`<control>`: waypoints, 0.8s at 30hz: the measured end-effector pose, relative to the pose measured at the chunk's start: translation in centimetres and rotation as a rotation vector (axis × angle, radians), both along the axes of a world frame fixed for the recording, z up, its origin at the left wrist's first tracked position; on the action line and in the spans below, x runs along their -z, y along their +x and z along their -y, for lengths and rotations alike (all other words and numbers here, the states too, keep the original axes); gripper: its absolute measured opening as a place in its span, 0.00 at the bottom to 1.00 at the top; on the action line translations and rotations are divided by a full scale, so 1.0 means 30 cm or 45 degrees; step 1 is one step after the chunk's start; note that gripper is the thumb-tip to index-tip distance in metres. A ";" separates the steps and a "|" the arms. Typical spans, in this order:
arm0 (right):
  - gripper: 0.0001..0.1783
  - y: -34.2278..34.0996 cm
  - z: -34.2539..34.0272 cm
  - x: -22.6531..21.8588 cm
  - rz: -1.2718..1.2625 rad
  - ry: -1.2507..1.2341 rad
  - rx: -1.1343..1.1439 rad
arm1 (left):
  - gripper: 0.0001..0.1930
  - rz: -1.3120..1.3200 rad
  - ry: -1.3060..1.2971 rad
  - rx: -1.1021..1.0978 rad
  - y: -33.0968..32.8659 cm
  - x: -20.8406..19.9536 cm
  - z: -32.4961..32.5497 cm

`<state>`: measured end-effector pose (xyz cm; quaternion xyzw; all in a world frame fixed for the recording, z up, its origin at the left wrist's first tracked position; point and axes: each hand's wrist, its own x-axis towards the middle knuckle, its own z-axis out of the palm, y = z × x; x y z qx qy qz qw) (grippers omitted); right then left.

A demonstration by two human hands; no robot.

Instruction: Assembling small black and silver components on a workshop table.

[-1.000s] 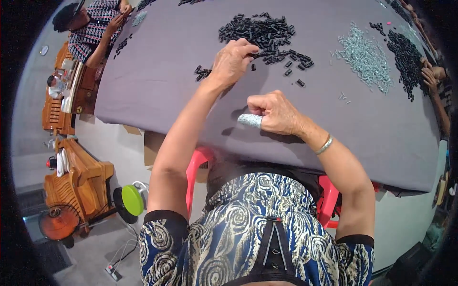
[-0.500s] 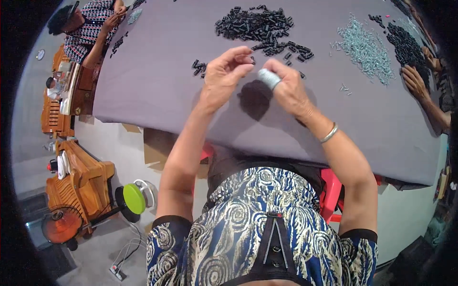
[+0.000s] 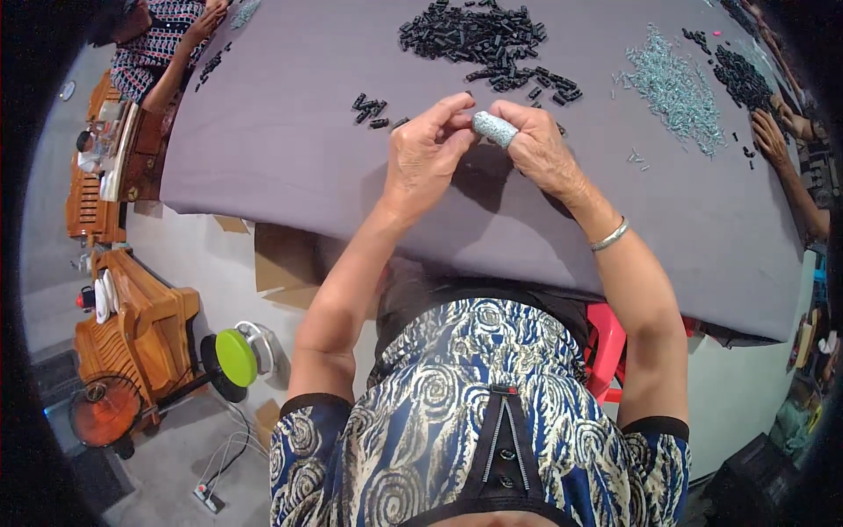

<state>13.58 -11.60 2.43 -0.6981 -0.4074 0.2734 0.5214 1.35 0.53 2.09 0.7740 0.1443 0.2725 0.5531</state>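
Over the cloth-covered table, my left hand [image 3: 426, 149] is closed in a pinch, with a small dark piece just showing at its fingertips. Close beside it, my right hand [image 3: 546, 154] has its fingers curled together; whatever they hold is hidden. A silvery grey wrap [image 3: 494, 129] covers one of its digits and points toward the left fingertips. Beyond both hands lies a heap of small black cylindrical pieces [image 3: 470, 37]. A few loose black pieces [image 3: 369, 108] rest left of my left hand. Small silvery screw-like pieces [image 3: 674, 101] are spread to the right.
The grey tablecloth [image 3: 290, 114] hangs over the near edge. A co-worker's hand [image 3: 771, 139] is by another black heap [image 3: 742, 79] at the right. Another person's hands [image 3: 209, 19] are at the far left. A fan [image 3: 105, 411] stands on the floor, lower left.
My two hands have come closer together, the wrapped digit now almost meeting the left fingertips. At the right, the co-worker's hand has shifted and a few loose black pieces now show beside it.
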 end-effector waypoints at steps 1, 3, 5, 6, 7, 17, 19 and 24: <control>0.14 0.000 -0.004 0.007 0.000 0.000 0.000 | 0.17 0.013 -0.024 -0.012 -0.002 0.003 0.001; 0.12 0.003 -0.007 0.033 0.114 0.097 0.010 | 0.17 0.009 -0.036 -0.022 -0.008 0.005 0.013; 0.12 0.009 -0.009 0.047 0.078 0.112 0.008 | 0.17 0.005 -0.047 -0.036 -0.010 0.011 0.017; 0.12 0.009 -0.009 0.048 0.042 0.128 0.004 | 0.16 0.039 0.019 -0.025 -0.011 0.015 0.018; 0.12 0.011 -0.008 0.044 0.041 0.128 0.002 | 0.16 0.073 0.085 -0.013 -0.012 0.017 0.017; 0.11 0.009 0.008 0.018 -0.233 0.000 -0.035 | 0.14 -0.002 0.007 -0.015 -0.007 0.051 0.028; 0.11 0.006 0.003 0.010 -0.223 0.015 -0.057 | 0.13 -0.001 -0.040 -0.016 -0.015 0.051 0.023; 0.11 0.016 0.002 0.023 -0.244 0.089 -0.026 | 0.11 -0.036 -0.256 0.051 -0.011 0.032 0.040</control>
